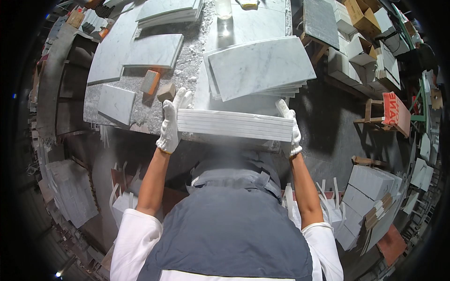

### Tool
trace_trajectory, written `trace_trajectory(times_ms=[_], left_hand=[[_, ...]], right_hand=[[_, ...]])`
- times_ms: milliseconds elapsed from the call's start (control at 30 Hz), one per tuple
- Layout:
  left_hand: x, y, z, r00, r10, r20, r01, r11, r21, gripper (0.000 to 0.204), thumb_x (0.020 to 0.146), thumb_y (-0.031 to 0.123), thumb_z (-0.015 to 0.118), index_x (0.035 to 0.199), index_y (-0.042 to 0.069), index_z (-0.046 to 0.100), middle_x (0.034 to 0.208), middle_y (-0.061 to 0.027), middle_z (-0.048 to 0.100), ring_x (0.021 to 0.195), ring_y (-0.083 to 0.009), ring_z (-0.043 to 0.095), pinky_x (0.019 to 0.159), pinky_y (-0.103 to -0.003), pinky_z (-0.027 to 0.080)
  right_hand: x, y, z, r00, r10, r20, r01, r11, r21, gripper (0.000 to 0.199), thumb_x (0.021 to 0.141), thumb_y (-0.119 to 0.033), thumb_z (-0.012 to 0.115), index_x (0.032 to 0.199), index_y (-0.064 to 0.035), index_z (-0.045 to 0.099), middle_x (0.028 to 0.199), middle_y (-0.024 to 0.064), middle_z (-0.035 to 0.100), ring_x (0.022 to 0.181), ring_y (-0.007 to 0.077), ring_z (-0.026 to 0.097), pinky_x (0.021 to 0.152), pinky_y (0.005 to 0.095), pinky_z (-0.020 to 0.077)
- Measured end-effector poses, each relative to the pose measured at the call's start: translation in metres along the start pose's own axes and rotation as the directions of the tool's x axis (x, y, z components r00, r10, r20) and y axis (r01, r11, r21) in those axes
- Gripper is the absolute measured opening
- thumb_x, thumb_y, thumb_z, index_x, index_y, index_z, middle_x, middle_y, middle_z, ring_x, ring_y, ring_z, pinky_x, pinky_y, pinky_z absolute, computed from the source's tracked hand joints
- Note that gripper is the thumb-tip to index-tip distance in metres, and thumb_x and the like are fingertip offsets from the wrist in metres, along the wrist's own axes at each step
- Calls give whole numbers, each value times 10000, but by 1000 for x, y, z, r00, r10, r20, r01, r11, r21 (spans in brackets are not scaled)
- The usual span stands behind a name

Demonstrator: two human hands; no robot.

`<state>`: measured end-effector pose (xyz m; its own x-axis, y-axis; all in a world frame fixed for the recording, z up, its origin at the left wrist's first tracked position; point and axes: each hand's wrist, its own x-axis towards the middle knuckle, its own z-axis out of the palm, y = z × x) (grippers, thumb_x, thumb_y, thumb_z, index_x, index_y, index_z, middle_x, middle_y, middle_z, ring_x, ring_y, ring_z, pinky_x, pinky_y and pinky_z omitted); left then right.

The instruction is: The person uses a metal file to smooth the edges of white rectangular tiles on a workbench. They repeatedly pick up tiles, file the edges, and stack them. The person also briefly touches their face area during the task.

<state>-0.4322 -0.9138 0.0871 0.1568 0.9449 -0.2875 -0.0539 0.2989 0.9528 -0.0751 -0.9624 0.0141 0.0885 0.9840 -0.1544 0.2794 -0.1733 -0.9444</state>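
Note:
Between my two white-gloved hands is a stack of several white marble tiles (234,124), its long edges facing me at the front of the worktable. My left hand (173,121) presses against the stack's left end, fingers pointing away from me. At the right end, my right hand (291,127) grips the other side. Just beyond the stack lies a fanned pile of grey-veined marble slabs (262,65). Close to my left fingertips sit a small tan block (166,92) and an orange-sided sanding block (150,82).
A dusty worktable (187,61) carries a single tile (116,104), more marble slabs (154,50) and a clear bottle (224,14). Right of it stand a wooden stool (375,112) and open cardboard boxes (363,49). White boxes (368,187) are stacked at the lower right.

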Motion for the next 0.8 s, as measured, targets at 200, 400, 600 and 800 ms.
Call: trace_trajectory(times_ms=[200,400,600,800], left_hand=[[-1,-4,0,998,-43,-52,45,998,48,1016,940,826,261,1522,4,394,1486,-189,492,1382,-294,464,1171,-435,360],[-1,-3,-1,990,-118,-80,119,993,16,949,965,791,280,1439,-2,497,1359,-154,593,1242,-245,561,1110,-405,428],[0,-14,-5,984,-32,-175,13,994,-106,873,1006,733,294,1450,8,491,1329,-139,626,1252,-241,567,1119,-406,421],[-6,-43,-50,939,-19,-344,-133,900,-415,634,1076,538,388,1369,8,575,1326,-157,653,1276,-269,581,1150,-426,389]], right_hand=[[-2,19,0,997,-78,-7,78,997,26,580,1092,-359,311,1511,20,440,1516,155,494,1345,236,484,1145,335,361],[-4,3,4,989,137,-56,-110,934,341,566,1077,-332,340,1510,17,445,1476,161,521,1271,242,524,1100,355,400],[-5,9,-6,988,93,-123,-84,994,71,533,1100,-342,332,1506,-26,473,1553,142,458,1417,240,433,1190,354,315],[-40,33,-36,979,155,-134,-59,841,538,521,1064,-155,439,1537,49,366,1566,176,447,1475,254,388,1230,359,275]])
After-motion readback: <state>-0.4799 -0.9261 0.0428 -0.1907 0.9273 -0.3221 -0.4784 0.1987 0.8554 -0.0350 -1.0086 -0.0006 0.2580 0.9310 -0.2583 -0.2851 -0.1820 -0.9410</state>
